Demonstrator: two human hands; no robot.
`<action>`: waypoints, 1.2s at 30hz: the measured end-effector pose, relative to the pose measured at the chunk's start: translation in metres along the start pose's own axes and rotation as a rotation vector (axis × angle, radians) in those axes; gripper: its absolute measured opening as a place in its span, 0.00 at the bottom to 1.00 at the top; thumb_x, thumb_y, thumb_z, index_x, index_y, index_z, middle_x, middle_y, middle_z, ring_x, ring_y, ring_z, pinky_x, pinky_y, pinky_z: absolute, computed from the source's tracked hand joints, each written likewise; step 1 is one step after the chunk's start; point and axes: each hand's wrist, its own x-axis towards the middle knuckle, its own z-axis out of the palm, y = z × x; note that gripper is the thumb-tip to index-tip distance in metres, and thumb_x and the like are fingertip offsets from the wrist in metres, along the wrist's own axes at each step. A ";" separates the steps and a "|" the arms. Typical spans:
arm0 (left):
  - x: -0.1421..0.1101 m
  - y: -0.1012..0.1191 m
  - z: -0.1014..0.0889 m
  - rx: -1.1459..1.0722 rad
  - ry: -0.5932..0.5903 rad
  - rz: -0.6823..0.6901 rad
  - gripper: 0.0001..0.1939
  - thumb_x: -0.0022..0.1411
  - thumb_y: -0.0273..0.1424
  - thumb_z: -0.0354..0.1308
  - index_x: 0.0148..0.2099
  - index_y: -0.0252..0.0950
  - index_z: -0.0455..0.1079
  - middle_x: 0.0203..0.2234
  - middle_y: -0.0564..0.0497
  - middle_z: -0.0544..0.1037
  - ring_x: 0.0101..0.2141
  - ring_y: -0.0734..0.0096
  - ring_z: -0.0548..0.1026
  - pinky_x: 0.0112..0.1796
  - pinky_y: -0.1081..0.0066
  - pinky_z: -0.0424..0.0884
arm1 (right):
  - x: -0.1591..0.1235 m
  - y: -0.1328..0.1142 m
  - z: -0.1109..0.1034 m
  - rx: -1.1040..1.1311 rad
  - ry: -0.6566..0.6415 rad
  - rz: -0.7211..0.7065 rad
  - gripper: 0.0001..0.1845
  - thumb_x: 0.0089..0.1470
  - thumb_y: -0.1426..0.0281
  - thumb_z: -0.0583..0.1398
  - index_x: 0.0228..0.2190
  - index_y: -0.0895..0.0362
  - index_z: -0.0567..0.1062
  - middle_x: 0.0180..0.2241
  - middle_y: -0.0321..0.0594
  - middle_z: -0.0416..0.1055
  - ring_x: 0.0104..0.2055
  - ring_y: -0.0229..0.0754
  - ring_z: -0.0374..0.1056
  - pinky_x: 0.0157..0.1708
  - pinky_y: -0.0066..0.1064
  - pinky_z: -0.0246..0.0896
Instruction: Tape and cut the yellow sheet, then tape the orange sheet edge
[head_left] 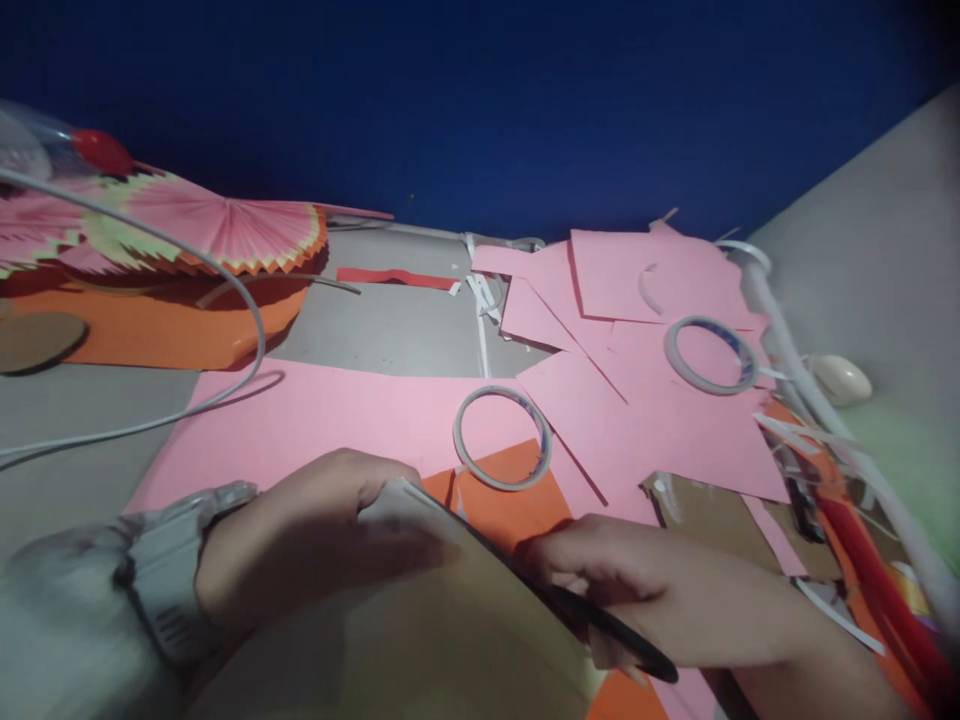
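Low in the head view, my left hand [322, 530], with a grey watch at the wrist, is closed on the top edge of a yellowish-tan sheet [450, 640]. The sheet is tilted toward me and partly blurred. At its right edge, my right hand [630, 580] is closed around a long, slim black-handled tool [615, 635]. The tool lies slantwise along the sheet's edge; its front end is hard to make out. Just beyond both hands, a tape roll [459, 440] rests over orange paper [517, 490] and a large pink sheet [300, 420].
A second tape roll [675, 365] lies on pink paper pieces [660, 275] at right. Brown cardboard [705, 520] and a red strip [397, 277] are nearby. Pleated paper fans [225, 230] and a round cardboard disc [37, 340] sit at left, where a white cable [259, 330] loops.
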 end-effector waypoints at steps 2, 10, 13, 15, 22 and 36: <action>0.000 0.001 -0.001 0.013 -0.004 -0.016 0.19 0.55 0.44 0.57 0.26 0.32 0.64 0.19 0.58 0.63 0.22 0.84 0.58 0.21 0.85 0.57 | 0.000 0.000 0.000 -0.010 -0.002 -0.010 0.14 0.50 0.63 0.58 0.26 0.61 0.62 0.25 0.34 0.57 0.26 0.30 0.50 0.22 0.22 0.46; 0.001 -0.001 0.000 0.020 0.021 -0.042 0.21 0.54 0.46 0.56 0.25 0.32 0.62 0.19 0.57 0.62 0.21 0.82 0.58 0.20 0.83 0.57 | -0.001 -0.006 0.002 -0.031 0.013 0.024 0.12 0.51 0.65 0.57 0.27 0.61 0.63 0.25 0.32 0.54 0.25 0.29 0.49 0.22 0.21 0.44; 0.000 0.003 0.000 0.049 0.021 -0.069 0.20 0.55 0.46 0.56 0.25 0.32 0.62 0.19 0.57 0.63 0.22 0.82 0.60 0.21 0.83 0.58 | 0.000 -0.007 0.003 -0.058 0.025 0.042 0.11 0.51 0.65 0.57 0.28 0.61 0.64 0.25 0.33 0.55 0.26 0.30 0.49 0.22 0.21 0.44; -0.001 0.006 -0.001 0.067 -0.011 -0.100 0.19 0.55 0.45 0.55 0.26 0.33 0.63 0.21 0.57 0.65 0.23 0.81 0.62 0.23 0.83 0.59 | 0.000 -0.007 0.003 -0.067 0.022 0.039 0.11 0.52 0.64 0.57 0.28 0.61 0.64 0.25 0.33 0.56 0.26 0.30 0.50 0.22 0.22 0.45; 0.000 0.001 0.000 0.078 0.037 -0.048 0.20 0.55 0.45 0.56 0.25 0.33 0.63 0.20 0.57 0.65 0.22 0.81 0.61 0.22 0.82 0.59 | 0.000 -0.008 0.001 -0.027 0.005 0.051 0.08 0.53 0.67 0.57 0.30 0.60 0.65 0.27 0.33 0.58 0.28 0.30 0.52 0.24 0.22 0.47; -0.002 0.000 -0.003 0.050 -0.044 -0.044 0.20 0.56 0.47 0.55 0.28 0.33 0.64 0.22 0.57 0.66 0.25 0.80 0.63 0.24 0.83 0.60 | 0.000 -0.009 0.001 -0.118 0.018 0.022 0.10 0.55 0.67 0.53 0.26 0.60 0.61 0.25 0.34 0.57 0.28 0.31 0.54 0.25 0.23 0.48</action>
